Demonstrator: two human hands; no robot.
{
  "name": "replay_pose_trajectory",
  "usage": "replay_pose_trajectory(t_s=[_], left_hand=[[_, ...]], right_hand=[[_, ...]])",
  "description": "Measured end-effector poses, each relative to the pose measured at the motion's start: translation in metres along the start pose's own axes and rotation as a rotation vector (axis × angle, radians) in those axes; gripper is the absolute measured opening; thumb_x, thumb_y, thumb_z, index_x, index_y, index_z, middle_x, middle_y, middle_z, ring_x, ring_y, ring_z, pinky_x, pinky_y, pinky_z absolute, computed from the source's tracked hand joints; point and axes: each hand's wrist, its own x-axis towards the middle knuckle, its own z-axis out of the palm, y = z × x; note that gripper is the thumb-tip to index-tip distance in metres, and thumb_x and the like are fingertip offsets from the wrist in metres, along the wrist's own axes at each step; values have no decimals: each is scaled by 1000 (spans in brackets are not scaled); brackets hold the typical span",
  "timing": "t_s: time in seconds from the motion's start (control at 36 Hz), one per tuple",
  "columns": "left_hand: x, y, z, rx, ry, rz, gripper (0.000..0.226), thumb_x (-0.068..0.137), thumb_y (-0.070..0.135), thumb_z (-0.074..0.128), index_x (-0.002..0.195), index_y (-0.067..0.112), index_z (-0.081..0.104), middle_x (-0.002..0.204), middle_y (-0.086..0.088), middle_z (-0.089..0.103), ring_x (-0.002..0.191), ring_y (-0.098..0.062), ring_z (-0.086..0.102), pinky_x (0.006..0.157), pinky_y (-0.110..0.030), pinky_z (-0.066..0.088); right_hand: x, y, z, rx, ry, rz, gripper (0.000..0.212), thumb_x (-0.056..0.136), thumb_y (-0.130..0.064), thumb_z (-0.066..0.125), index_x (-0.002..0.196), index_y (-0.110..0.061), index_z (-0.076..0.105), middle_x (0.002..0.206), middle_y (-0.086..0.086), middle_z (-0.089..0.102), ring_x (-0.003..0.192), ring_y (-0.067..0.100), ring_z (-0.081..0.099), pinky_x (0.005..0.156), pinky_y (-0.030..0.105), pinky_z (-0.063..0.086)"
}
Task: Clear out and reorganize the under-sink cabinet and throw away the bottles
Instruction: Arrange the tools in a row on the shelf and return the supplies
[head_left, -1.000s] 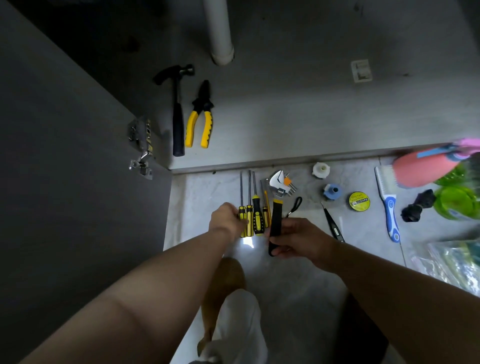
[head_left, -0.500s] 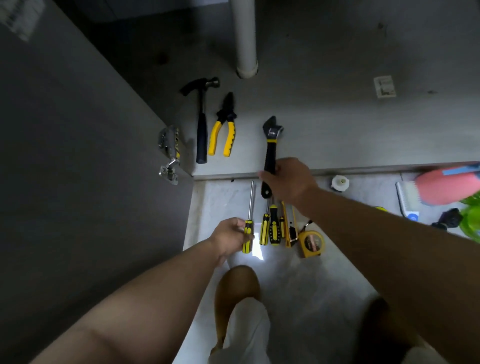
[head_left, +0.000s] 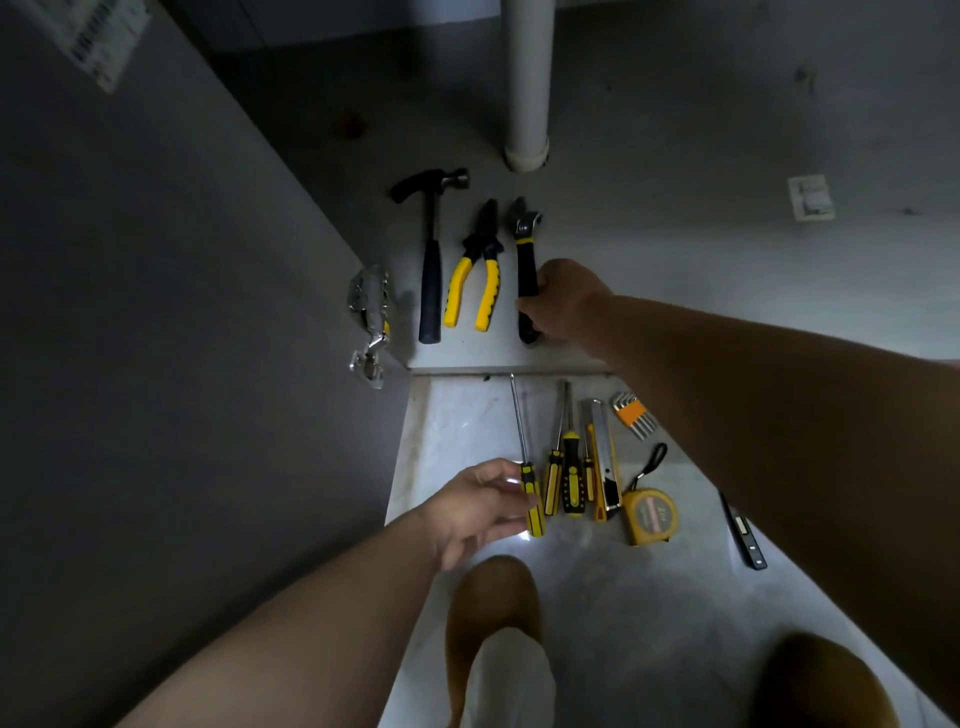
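The right hand (head_left: 566, 306) is curling round the black handle of the wrench (head_left: 525, 244) on the cabinet floor (head_left: 675, 260), just beside the pliers (head_left: 480, 270); it is probably handling heavy and stiff. The left hand (head_left: 478, 506) is pinching the grippy handle of a screwdriver (head_left: 532, 499) outside on the tiles.

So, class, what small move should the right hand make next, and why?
Probably release the adjustable wrench: it seems to lie on the cabinet floor in line beside the pliers and hammer, yet the right hand grips its handle.
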Motion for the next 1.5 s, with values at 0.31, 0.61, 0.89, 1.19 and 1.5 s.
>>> replay_pose_trajectory(t_s=[0.31, 0.61, 0.89, 1.19, 1.5], left_hand=[[-14, 16, 5, -312, -323, 10, 35, 88, -4, 68, 121, 6, 71, 133, -20, 65, 122, -36, 64, 95, -41, 57], [-17, 48, 22, -446, -394, 152, 52, 77, 4, 77, 128, 11, 68, 123, -16, 68, 121, -32, 61, 109, -44, 47], [-18, 94, 55, -349, -144, 459, 31, 92, 11, 68, 123, 10, 71, 118, -12, 74, 104, -19, 73, 84, -31, 60], [-6, 73, 64, 84, 239, 437, 29, 105, 23, 51, 92, 8, 72, 75, -5, 66, 60, -11, 64, 56, -28, 58], [42, 29, 36, 766, 381, 154, 20, 88, 21, 68, 105, 14, 60, 103, -8, 66, 91, -28, 68, 79, -38, 59]], right_hand=[[3, 4, 14, 29, 132, -19, 19, 90, -20, 59, 108, -14, 57, 110, 9, 65, 103, 28, 62, 81, 32, 49], [-36, 23, -9, 220, -101, -149, 24, 97, -29, 57, 90, -8, 65, 78, 15, 71, 71, 28, 67, 76, 38, 56], [-92, 68, -44, 312, -358, -204, 23, 96, -27, 63, 110, -9, 64, 90, 16, 67, 73, 19, 66, 58, 24, 53], [-56, 76, -28, 196, -1, -47, 18, 87, -26, 72, 88, -9, 66, 76, 4, 59, 77, 20, 54, 69, 28, 40], [-21, 46, -15, -43, 66, 73, 21, 79, -32, 70, 75, -13, 63, 67, 0, 56, 71, 19, 57, 46, 20, 32]])
